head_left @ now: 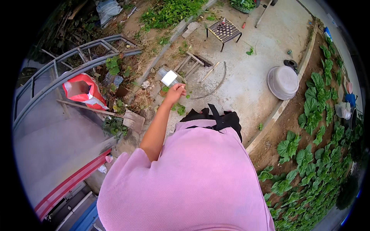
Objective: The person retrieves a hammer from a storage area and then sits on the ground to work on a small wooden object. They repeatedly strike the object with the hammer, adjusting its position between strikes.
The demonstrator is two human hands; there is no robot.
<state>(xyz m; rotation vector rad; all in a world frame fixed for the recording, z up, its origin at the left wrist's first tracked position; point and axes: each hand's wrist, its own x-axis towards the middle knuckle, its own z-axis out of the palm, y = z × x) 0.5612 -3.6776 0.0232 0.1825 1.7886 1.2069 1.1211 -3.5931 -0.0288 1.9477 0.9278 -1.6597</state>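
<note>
Head-worn, a wide fisheye view looks steeply down over the pink shirt [189, 177], close below, to the concrete ground [248, 82] farther off.

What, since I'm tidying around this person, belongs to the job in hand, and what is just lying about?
Seemingly part of the job:
clear plastic item with a white patch, apparently pinched in the left hand

Apparently just lying about:
woven stool
upturned pale basin
red-and-white sack
</note>
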